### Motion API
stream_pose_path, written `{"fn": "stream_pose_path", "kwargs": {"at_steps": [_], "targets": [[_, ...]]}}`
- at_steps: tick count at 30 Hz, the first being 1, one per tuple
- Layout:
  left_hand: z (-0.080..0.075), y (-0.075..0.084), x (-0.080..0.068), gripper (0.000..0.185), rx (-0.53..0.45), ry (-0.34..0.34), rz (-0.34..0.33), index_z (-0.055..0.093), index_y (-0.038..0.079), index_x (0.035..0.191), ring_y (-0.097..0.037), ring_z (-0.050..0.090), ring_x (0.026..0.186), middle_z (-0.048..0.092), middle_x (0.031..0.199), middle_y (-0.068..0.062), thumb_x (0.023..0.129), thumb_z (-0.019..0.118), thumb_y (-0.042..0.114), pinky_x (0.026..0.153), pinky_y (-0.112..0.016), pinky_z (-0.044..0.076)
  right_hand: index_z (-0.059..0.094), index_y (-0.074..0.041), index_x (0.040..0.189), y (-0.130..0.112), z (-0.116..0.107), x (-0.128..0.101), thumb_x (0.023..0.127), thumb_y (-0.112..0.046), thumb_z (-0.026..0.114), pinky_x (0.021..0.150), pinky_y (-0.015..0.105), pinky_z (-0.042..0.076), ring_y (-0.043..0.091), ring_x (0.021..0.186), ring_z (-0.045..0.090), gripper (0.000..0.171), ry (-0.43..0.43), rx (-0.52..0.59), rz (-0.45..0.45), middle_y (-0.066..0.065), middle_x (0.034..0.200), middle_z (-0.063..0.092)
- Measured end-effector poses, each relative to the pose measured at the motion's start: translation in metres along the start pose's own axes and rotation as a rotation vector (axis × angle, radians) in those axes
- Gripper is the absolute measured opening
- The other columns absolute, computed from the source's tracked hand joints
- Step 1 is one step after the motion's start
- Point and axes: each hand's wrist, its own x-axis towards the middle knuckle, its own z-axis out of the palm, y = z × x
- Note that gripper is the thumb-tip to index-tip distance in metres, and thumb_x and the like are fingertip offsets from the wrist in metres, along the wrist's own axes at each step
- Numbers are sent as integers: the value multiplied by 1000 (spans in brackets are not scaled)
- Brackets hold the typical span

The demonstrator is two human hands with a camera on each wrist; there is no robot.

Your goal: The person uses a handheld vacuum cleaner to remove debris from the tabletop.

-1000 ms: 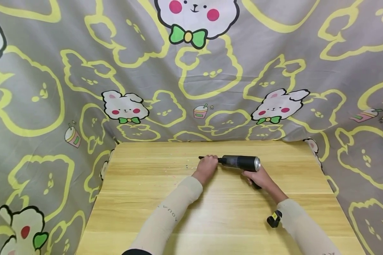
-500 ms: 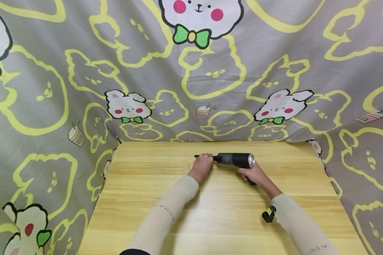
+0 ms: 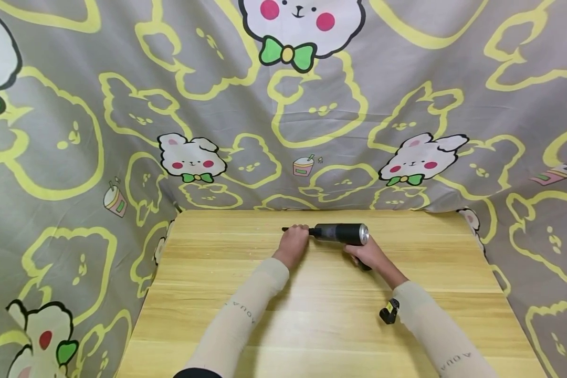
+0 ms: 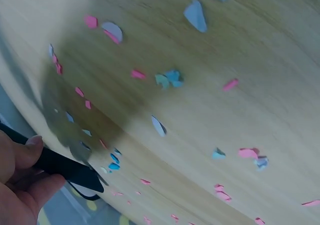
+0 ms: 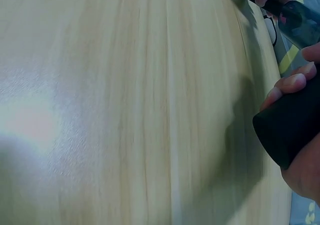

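Vacuum: black handheld vacuum (image 3: 340, 233), just right of centre in the head view, lying crosswise above the far part of the table (image 3: 321, 325), silver end to the right, nozzle (image 4: 70, 167) to the left
Right hand: right hand (image 3: 369, 254) wrapped round the handle (image 5: 292, 122), fingers visible along it in the right wrist view
Left hand: left hand (image 3: 294, 244) grasping the nozzle, thumb and fingers on either side, tip left bare; cannot tell whether the tip touches the wood
Scraps: pink, blue and whitish bits, a pink one (image 4: 138, 74) near the middle of the left wrist view, others scattered from top to lower right; likely light, thin and easily blown about
Handling: body looks stiff and smooth, probably moderate in weight, perhaps slippery at the rounded barrel; see-through section (image 5: 302, 27) likely the part to spare from knocks
Hold: handle seems best for the load, nozzle for steering, keeping fingers off the tip
Writing: left sleeve (image 3: 243, 310) and right sleeve (image 3: 439, 331) each seem to read AQUA; yellow label on the small black wrist device (image 3: 389, 311) too small to read; no brand legible on the vacuum
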Motion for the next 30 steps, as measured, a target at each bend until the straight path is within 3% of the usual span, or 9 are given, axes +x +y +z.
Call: {"fn": "stream_pose_path", "kwargs": {"at_steps": [5,12,25,30], "targets": [[2,-5,1,19,-2,26,-3,74,3,112,-17,76,91,79,103,-7,94,72,-2,78,-22,63,57,-1,91,-1,3,4,93,-5,68,48,35,50,18,43,52,12,-11,16,-1,3,52,53],[4,-10,0,17,-12,37,-23,74,2,111,-19,76,90,79,102,-8,95,72,-3,76,-24,63,58,2,92,-8,8,8,94,-3,67,49,39,51,32,45,54,11,-20,14,-2,6,53,54],[1,-23,-4,20,39,-23,-46,74,5,116,-17,76,90,79,105,-6,97,70,1,72,-23,63,58,1,98,-12,21,20,91,-7,69,47,34,49,17,43,51,16,-9,30,29,2,53,53],[1,-29,-6,19,42,0,-53,74,4,115,-17,77,89,79,104,-6,96,70,0,71,-23,63,58,0,95,-13,26,24,91,-6,69,47,34,48,18,43,51,14,-13,28,30,1,51,53]]}}
